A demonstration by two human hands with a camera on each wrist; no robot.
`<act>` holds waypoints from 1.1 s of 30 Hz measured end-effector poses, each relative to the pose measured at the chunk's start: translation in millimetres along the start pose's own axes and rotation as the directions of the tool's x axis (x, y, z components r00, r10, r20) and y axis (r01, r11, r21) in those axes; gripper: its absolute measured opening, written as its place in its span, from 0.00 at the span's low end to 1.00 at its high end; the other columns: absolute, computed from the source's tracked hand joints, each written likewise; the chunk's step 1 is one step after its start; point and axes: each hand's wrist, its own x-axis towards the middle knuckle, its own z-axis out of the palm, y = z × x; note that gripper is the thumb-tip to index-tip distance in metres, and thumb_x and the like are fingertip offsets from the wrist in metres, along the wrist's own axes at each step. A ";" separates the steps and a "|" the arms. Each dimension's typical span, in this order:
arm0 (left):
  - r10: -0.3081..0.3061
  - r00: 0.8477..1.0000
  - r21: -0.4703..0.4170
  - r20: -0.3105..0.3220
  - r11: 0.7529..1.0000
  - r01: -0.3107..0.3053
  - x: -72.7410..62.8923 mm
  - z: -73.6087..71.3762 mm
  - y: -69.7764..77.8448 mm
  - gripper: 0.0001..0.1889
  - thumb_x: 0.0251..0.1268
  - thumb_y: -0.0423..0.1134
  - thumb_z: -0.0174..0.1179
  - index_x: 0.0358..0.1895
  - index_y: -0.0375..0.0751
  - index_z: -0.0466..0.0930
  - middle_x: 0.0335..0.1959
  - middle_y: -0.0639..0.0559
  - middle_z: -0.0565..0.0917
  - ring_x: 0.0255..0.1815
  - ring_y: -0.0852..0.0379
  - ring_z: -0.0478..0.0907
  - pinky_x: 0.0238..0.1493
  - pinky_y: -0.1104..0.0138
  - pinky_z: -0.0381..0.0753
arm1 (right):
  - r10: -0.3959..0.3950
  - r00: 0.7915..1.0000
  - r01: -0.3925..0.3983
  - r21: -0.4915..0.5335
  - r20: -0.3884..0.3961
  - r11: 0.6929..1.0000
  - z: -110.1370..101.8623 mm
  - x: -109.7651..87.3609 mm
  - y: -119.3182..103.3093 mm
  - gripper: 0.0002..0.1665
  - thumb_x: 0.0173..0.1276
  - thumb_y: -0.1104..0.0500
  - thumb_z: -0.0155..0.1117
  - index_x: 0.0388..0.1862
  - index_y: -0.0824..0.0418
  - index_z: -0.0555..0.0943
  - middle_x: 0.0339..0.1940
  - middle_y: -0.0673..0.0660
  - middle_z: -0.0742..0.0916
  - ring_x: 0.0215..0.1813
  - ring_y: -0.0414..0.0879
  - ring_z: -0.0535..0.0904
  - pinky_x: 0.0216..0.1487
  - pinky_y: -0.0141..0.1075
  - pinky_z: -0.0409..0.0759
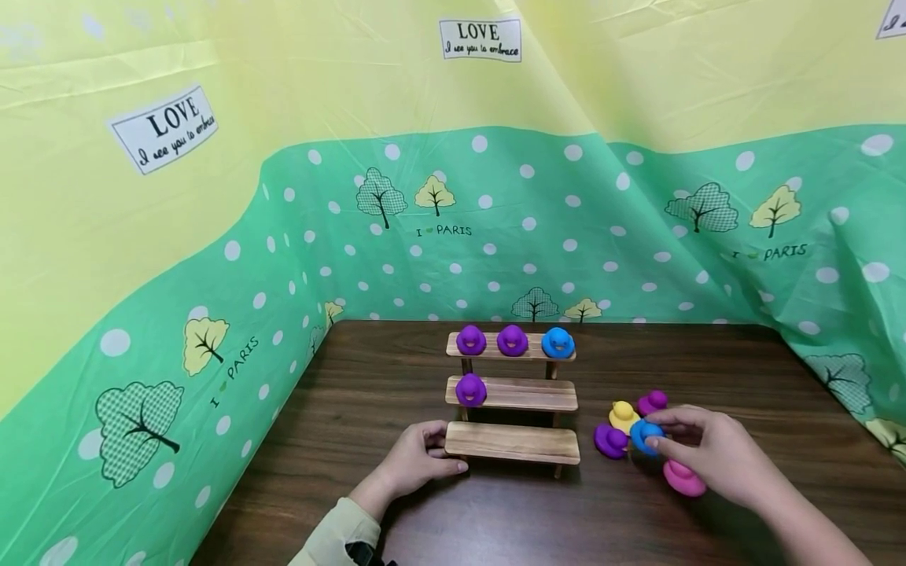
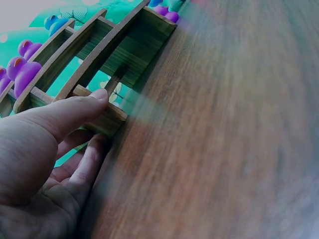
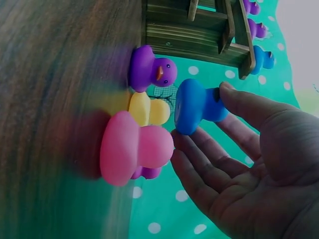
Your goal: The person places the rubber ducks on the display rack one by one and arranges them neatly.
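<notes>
My right hand point(image 1: 722, 456) pinches a blue rubber duck point(image 1: 645, 437) between thumb and fingers; in the right wrist view this blue duck point(image 3: 192, 107) is off the table. Close around it are a yellow duck point(image 1: 623, 417), a purple duck point(image 1: 610, 442), another purple duck point(image 1: 655, 402) and a pink duck point(image 1: 683, 478). A three-tier wooden stand point(image 1: 513, 442) is in the middle. My left hand point(image 1: 418, 460) grips its lower left end; in the left wrist view the thumb point(image 2: 82, 109) lies on a wooden piece at its foot.
On the top tier sit two purple ducks point(image 1: 513, 340) and a blue duck point(image 1: 558, 343). The middle tier bears one purple duck point(image 1: 470, 390) at its left end. A green and yellow printed cloth point(image 1: 453, 259) hangs behind and beside the dark wooden table point(image 1: 340, 393).
</notes>
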 end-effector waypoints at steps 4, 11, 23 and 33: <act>0.000 1.000 0.005 0.000 1.000 0.000 0.2 0.0 -0.5 0.24 0.56 0.26 0.78 0.57 0.31 0.82 0.46 0.45 0.89 0.49 0.54 0.88 0.54 0.65 0.88 | -0.017 1.000 0.017 0.012 -0.019 1.000 -0.6 -0.1 -4.6 0.23 0.66 0.44 0.78 0.55 0.53 0.88 0.51 0.56 0.89 0.48 0.49 0.84 0.37 0.30 0.85; 0.003 1.000 0.010 0.000 1.000 -0.003 0.3 0.1 -1.2 0.24 0.56 0.26 0.78 0.56 0.31 0.82 0.46 0.45 0.89 0.48 0.54 0.88 0.54 0.65 0.88 | -0.082 0.993 0.082 0.004 -0.086 0.997 0.2 0.0 -14.5 0.22 0.67 0.43 0.77 0.55 0.51 0.89 0.54 0.57 0.89 0.47 0.48 0.85 0.38 0.30 0.86; -0.002 1.000 0.006 -0.001 1.000 0.002 0.3 0.1 -0.2 0.24 0.56 0.26 0.78 0.57 0.31 0.82 0.46 0.45 0.89 0.49 0.54 0.88 0.54 0.66 0.88 | -0.154 0.963 0.161 0.015 -0.222 0.987 5.8 4.6 -34.7 0.21 0.65 0.48 0.80 0.54 0.51 0.89 0.49 0.54 0.91 0.42 0.40 0.87 0.37 0.27 0.87; 0.008 1.000 -0.009 0.007 1.000 -0.008 -0.2 0.2 1.2 0.24 0.56 0.25 0.77 0.57 0.30 0.82 0.47 0.44 0.89 0.49 0.53 0.88 0.54 0.65 0.88 | -0.264 0.930 0.300 0.113 -0.256 0.947 18.1 10.8 -57.6 0.16 0.65 0.57 0.80 0.52 0.53 0.90 0.47 0.51 0.90 0.40 0.40 0.88 0.39 0.26 0.88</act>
